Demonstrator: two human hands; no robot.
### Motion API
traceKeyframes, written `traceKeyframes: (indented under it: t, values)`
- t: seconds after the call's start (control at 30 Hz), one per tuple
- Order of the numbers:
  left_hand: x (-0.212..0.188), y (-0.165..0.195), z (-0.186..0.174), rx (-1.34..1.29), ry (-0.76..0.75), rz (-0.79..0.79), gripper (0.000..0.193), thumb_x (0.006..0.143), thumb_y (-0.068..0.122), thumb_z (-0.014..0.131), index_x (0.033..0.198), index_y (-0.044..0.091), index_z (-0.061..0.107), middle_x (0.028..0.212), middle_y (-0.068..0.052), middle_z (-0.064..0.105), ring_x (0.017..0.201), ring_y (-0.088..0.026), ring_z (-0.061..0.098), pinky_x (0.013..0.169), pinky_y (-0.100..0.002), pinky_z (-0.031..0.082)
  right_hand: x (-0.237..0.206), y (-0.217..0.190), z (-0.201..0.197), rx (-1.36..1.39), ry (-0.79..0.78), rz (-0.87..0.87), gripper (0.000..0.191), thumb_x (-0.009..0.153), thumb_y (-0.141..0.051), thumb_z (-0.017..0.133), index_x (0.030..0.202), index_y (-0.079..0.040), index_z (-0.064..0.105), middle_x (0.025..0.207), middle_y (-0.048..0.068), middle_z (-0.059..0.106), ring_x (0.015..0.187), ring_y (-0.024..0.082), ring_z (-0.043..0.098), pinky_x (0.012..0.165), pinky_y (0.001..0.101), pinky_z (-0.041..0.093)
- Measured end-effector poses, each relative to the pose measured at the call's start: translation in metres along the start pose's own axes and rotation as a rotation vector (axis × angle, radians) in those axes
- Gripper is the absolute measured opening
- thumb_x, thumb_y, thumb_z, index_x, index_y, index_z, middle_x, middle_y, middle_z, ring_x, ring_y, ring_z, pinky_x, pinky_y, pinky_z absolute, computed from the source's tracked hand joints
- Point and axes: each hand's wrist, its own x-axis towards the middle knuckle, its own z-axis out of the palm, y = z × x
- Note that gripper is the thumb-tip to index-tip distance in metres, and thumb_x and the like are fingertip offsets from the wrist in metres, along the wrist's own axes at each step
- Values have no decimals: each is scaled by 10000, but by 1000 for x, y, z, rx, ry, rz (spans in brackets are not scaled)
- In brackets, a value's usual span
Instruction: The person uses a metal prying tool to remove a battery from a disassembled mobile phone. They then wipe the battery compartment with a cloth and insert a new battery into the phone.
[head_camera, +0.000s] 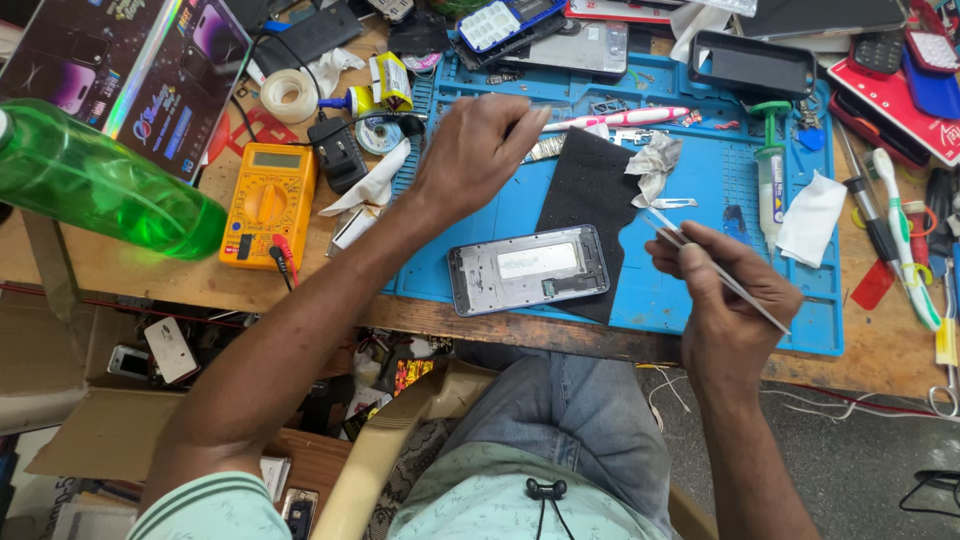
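An opened phone frame lies on a black pad on the blue work mat. My right hand is to its right, gripping metal tweezers whose tips point up-left over the mat. My left hand reaches to the back of the mat, fingers curled over a small silvery part near a pink-and-white toothbrush; whether it grips the part is unclear.
A yellow multimeter, tape roll and green bottle sit at left. A syringe, white tissue, screwdrivers and a toothbrush lie at right. Phone cases and boxes crowd the back edge.
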Motion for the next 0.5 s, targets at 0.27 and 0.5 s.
traceKeyframes:
  t: [0.27,0.5]
  values:
    - [-62,-20,73,4,297,758,784,699,480,817,1321,45,619,1223,-187,562,1079,-370,546,896,-510,482,-13,-19,19,-533,-123,-132,228,965,-29,763,1187,16,739,1101,152,772,974,202,759,844,305,599]
    - [-66,-6,72,74,184,728,643,753,405,813,1289,88,654,1120,-146,544,997,-339,526,806,-494,469,-11,-25,27,-603,-153,-165,191,936,-10,751,1126,-9,756,1071,144,777,940,197,773,791,301,608]
